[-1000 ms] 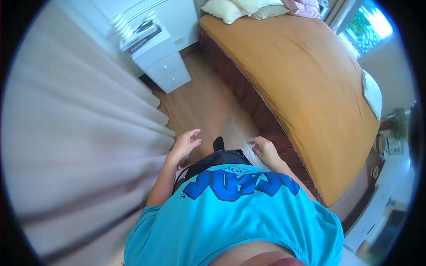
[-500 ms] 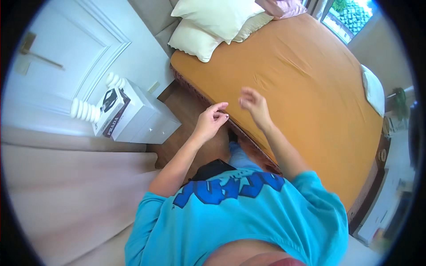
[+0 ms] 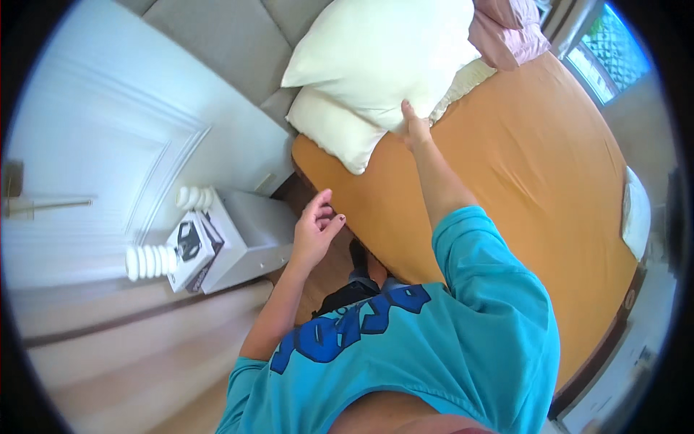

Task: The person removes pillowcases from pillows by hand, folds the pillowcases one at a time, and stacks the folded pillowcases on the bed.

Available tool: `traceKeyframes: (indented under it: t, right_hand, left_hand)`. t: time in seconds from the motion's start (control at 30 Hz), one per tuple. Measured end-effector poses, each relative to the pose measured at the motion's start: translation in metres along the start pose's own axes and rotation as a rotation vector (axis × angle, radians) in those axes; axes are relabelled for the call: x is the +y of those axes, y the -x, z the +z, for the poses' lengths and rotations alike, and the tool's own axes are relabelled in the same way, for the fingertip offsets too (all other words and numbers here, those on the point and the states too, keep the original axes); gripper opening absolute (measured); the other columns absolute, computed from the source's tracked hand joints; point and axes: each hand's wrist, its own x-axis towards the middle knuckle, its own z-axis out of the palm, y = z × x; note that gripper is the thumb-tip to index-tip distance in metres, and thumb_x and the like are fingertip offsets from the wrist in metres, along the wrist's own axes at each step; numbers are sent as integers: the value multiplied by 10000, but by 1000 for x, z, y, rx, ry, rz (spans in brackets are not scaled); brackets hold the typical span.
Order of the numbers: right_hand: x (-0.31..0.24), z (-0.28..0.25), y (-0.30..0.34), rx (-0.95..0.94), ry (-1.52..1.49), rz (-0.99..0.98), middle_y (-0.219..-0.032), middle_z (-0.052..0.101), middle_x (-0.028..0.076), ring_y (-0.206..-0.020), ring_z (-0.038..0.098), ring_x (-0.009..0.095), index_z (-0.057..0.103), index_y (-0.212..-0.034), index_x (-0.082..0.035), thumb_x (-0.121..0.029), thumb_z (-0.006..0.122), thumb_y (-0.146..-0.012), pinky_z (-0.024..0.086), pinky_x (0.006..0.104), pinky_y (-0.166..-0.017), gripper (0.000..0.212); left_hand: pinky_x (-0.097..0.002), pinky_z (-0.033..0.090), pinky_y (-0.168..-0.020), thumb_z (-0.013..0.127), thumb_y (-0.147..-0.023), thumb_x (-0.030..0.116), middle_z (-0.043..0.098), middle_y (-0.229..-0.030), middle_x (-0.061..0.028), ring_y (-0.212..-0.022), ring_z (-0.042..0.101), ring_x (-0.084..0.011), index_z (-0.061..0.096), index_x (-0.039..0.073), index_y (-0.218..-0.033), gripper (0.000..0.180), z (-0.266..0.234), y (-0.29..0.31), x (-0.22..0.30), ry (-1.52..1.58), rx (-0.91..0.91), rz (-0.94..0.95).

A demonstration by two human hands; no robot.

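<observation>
At the near side, the left hand (image 3: 315, 230) was suspended left of the bed edge, thumb and fingers moderately spread, holding nothing. To its left stood a white, box-shaped nightstand (image 3: 264, 220), carrying a white-and-dark box (image 3: 194, 249) and two white spiral-shaped objects (image 3: 152, 262). Right of the left hand extended the bed (image 3: 499, 217), covered with a smooth, orange-brown cloth sheet.

Farther along the bed, the right hand (image 3: 415, 132) was at the near edge of the plump, cream-coloured cloth pillow (image 3: 383, 61). Its thumb pointed upward; the pillow edge obscured the other fingers, so whether they were closed could not be determined. Half a second earlier, this hand had been over the sheet, well apart from the pillows. The change indicated that the reach had probably arrived at the pillow, with no lift evident.

The pillow lay on top of a second cream pillow (image 3: 334, 129), before the grey padded headboard (image 3: 224, 43). Far right, pink fabric (image 3: 510, 36) adjoined the pillows.
</observation>
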Motion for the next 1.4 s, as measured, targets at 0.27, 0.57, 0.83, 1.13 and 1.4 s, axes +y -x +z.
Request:
traceKeyframes:
  t: [0.27,0.57,0.83,1.13,1.4]
  right_hand:
    - [-31,-107,129,113,411,-230,-1090,633,102,-984,597,201,535,-1216,31,-130,723,-790,473,349,-867,493]
    - [129,-242,352,244,1476,213,-1049,645,174,-990,615,341,572,-1185,-55,-115,690,-760,481,417,-799,445]
    - [152,-203,349,424,1622,120,-1010,578,108,-974,517,306,605,-1095,-93,-83,639,-751,402,440,-773,346]
    - [111,-200,325,581,1247,99,-992,623,198,-958,549,399,589,-1118,-31,-108,668,-721,451,480,-785,411]
    - [-13,-154,282,431,176,-112,-1329,467,194,-1164,524,296,313,-1380,62,-180,766,-725,464,427,-958,833]
  left_hand:
    - [-478,268,-1093,734,-812,284,346,-1429,-246,-1337,312,-396,355,-15,-1381,746,-8,-158,77,-572,322,746]
    - [-490,277,-1111,859,-622,494,184,-1517,-256,-1379,277,-355,-96,0,-1478,1374,144,-302,79,-63,-353,25]
    - [-506,411,-1003,896,-591,413,274,-1491,-220,-1299,394,-360,-33,-4,-1488,1357,262,-308,46,-86,-529,-391]
    - [-343,555,-711,761,-583,-50,675,-924,-136,-836,663,-237,582,-47,-1067,516,261,-217,119,61,-969,-22]
    - [-404,440,-970,812,-715,288,543,-1264,-228,-1136,540,-317,499,-23,-1285,721,269,-240,172,-308,-487,1090]
